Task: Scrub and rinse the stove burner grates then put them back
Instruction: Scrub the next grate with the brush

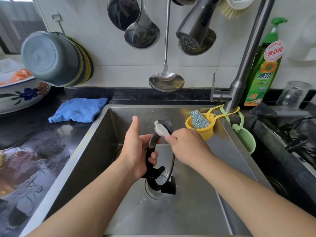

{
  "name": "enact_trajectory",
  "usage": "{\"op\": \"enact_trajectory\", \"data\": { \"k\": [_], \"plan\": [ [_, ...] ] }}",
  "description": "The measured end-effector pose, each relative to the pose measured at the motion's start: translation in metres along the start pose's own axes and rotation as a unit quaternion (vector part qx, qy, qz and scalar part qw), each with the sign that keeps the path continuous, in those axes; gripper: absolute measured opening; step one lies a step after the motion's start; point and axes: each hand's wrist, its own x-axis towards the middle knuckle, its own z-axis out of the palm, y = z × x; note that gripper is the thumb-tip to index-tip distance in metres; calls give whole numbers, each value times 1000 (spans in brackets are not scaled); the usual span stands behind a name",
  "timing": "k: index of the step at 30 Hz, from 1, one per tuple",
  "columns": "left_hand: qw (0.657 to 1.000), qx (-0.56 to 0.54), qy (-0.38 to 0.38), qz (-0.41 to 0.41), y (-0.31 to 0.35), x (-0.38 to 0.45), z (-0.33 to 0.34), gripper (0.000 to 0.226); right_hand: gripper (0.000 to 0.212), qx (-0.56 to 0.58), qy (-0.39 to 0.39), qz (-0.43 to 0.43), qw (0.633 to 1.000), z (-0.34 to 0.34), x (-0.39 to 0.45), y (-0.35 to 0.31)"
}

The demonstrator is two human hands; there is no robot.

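A black round burner grate (154,177) stands on edge over the drain of the steel sink (95,142). My left hand (136,151) grips its left rim, thumb pointing up. My right hand (186,146) pinches a grey-white scrubbing pad (160,129) and presses it against the top of the grate. The pull-down faucet head (195,31) hangs above the sink; no water runs from it.
A yellow hanging cup with a scouring pad (200,122) and a green cup (246,139) hang at the sink's right corner. Green dish soap bottle (263,69) stands behind. Blue cloth (78,109) lies on the wet black counter at left. The stove (297,134) is at right.
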Motion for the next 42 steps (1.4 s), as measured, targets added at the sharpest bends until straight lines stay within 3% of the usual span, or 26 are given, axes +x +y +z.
{"op": "enact_trajectory", "data": {
  "k": [4, 9, 13, 17, 19, 21, 29, 33, 42],
  "plan": [
    [999, 11, 30, 1, 0, 0, -5, 102, 51, 7, -69, -49, 996, 7, -25, -7],
    [1000, 6, 7, 3, -4, 1, 0, 98, 47, 1, 10, 36, 999, 5, 0, 0],
    [1000, 17, 17, -4, -5, 2, -3, 94, 49, -2, -32, 14, 999, 14, -17, -1],
    [999, 20, 36, 19, -5, 6, 6, 53, 40, -65, 17, 49, 997, 2, -3, 4],
    [995, 64, 68, 41, -7, 9, 7, 27, 32, -101, 38, 34, 994, 2, -5, 1],
    [988, 101, 98, 58, -10, 8, 6, 15, 28, -123, 40, 29, 991, 2, -13, -1],
    [971, 196, 103, 92, -18, 2, 19, 24, 28, -127, 48, 34, 990, 1, -5, -9],
    [943, 284, 120, 125, -22, 4, 21, 34, 26, -143, 51, 21, 988, 1, -5, -11],
    [924, 315, 158, 149, -15, 5, 14, 37, 35, -146, 62, 57, 986, -7, -15, 7]
  ]
}}
